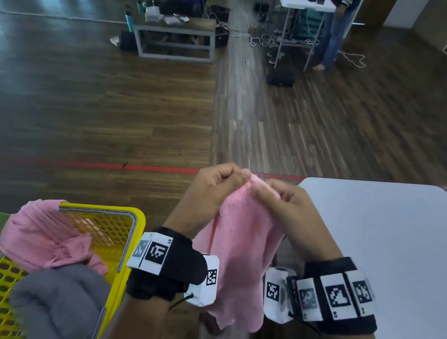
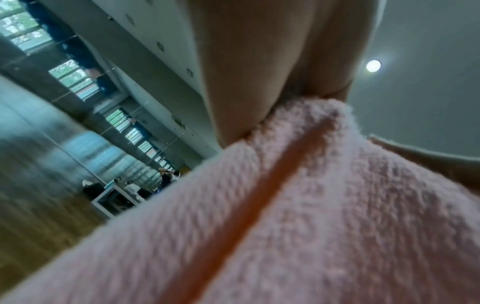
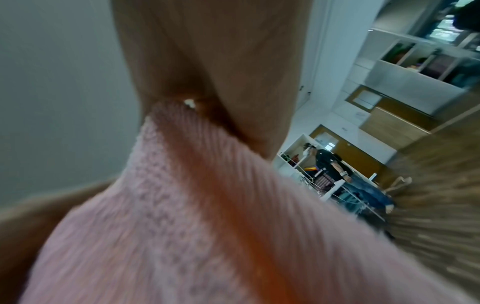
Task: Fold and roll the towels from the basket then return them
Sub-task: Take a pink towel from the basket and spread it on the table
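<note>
Here, in the head view, the left hand (image 1: pixel 215 185) and the right hand (image 1: pixel 283 203) meet close together in the air, each pinching the top edge of a soft pink terry towel (image 1: pixel 235 257) that hangs down between the wrists. Left of the left hand sits a yellow perforated plastic basket (image 1: pixel 124 230) with a second crumpled pink towel (image 1: pixel 43 238) draped on its far rim and a grey bundled towel (image 1: pixel 63 302) nearer the person. Right of the right hand lies a white rounded-corner table (image 1: pixel 394 251), seemingly the open room for laying the cloth flat.

In the left wrist view, fingers (image 2: pixel 249 78) clamp the fuzzy cloth, a crease running away from the grip.

In the right wrist view, fingers (image 3: pixel 207 61) likewise nip the ribbed hem.

The step looks like finding corners: the hands would do well to slide apart along the edge until it is taut, then carry the towel rightward, keeping its tail clear of the table's near edge.
</note>
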Available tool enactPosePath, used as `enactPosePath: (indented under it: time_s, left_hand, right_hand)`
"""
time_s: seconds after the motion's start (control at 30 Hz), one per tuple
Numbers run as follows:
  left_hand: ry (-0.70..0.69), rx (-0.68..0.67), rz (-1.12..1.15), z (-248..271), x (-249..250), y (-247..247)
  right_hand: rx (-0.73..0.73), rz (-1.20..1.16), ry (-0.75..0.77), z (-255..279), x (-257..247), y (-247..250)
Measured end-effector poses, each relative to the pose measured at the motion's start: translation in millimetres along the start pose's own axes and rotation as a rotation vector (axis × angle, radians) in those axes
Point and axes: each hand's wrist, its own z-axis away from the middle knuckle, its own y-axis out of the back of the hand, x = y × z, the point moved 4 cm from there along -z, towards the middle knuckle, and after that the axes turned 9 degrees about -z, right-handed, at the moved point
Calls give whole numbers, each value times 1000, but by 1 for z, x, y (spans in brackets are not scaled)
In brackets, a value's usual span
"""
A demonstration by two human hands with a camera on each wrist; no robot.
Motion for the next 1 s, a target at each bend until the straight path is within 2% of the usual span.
enactPosePath:
  time_s: [0.07, 0.2, 0.27, 0.33, 0.4, 0.47, 0.57, 0.63, 0.73, 0.8, 0.93, 1.0]
  left_hand:
    - [-11, -28, -9, -2, 1, 0]
    - [61, -182, -45, 5, -7, -4]
    - [38, -113, -57, 4, -5, -1]
    - [-10, 22, -46, -1, 1, 6]
    - [-42, 84, -45, -5, 7, 11]
    - [-33, 22, -75, -4, 8, 10]
    - [49, -90, -124, 4, -1, 2]
    - [40, -39, -97, 4, -2, 4]
    - [-15, 87, -72, -3, 4, 12]
    - [-23, 59, -79, -5, 7, 10]
    - [43, -50, -135, -1, -1, 3]
    - [17, -2, -121, -2, 2, 5]
  right_hand:
    - [-48, 15, -24, 4, 2, -8]
    - [189, -135, 105, -3, -5, 17]
    - [187, -111, 100, -7, -5, 20]
    - [108, -16, 68, -6, -1, 12]
    - [19, 43, 5, -3, 2, 1]
    - [22, 61, 50, -4, -3, 1]
    - [185, -23, 179, -9, -13, 17]
    - [207, -63, 180, -10, -13, 18]
    - [42, 2, 57, -8, -3, 3]
    - [-38, 36, 5, -3, -2, -5]
    - [158, -20, 134, -5, -20, 17]
    - [147, -23, 109, -6, -21, 19]
